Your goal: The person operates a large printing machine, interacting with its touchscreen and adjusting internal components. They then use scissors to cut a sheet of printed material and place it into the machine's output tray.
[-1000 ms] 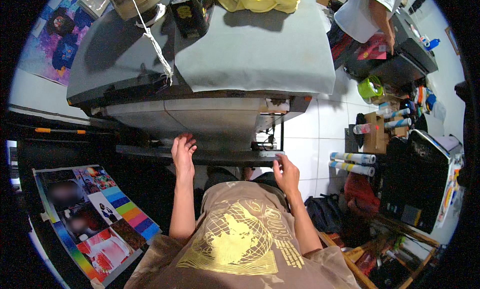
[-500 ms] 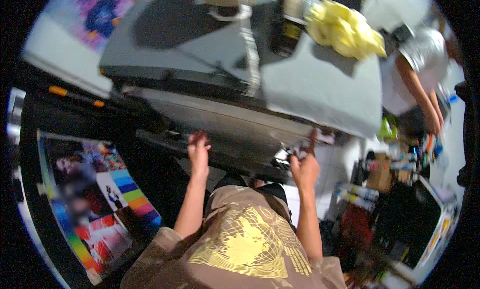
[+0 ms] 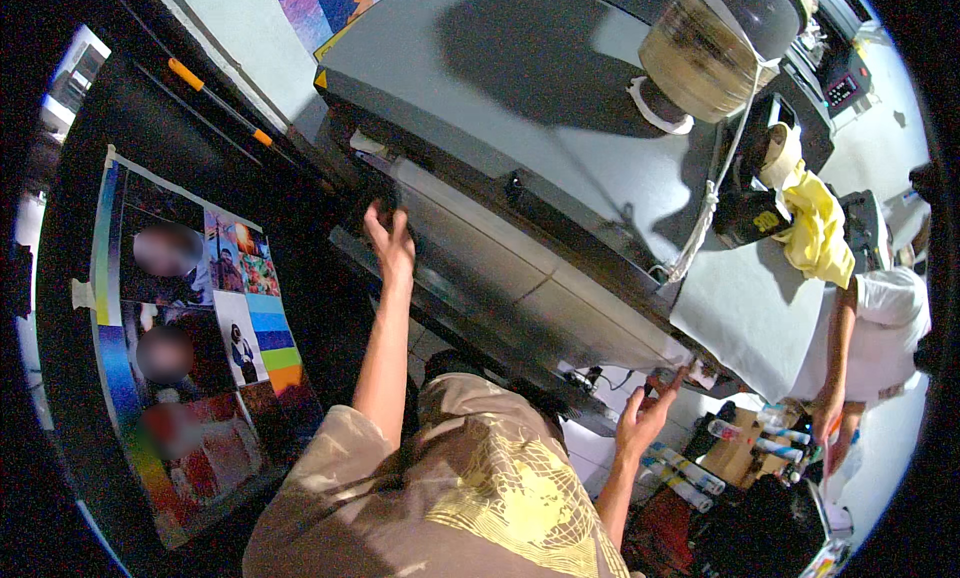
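Observation:
A sheet of clear film point(image 3: 500, 263) spans the front of a large grey machine point(image 3: 480, 68), with floor tiles showing through it. My left hand point(image 3: 391, 246) is raised at the film's left end, its thumb and fingers apart; the fingertips run into dark shadow, so contact there cannot be made out. My right hand point(image 3: 648, 418) sits by the film's lower right corner, fingers spread and index finger stretched toward the edge. A small dark part lies beside those fingers. I see nothing plainly held in either hand.
A printed colour sheet point(image 3: 240, 348) lies on the dark surface at left. On the machine stand a cylindrical lamp-like object point(image 3: 695, 53), a dark can point(image 3: 750, 213) and a yellow cloth point(image 3: 818, 223). A co-worker point(image 3: 870, 328) stands at right near a cardboard box point(image 3: 735, 443) and tubes point(image 3: 680, 478).
The view has swung, tilting the machine down to the right. My left hand appears higher, my right hand lower and farther right, with its fingers more spread. The co-worker's arm appears lower.

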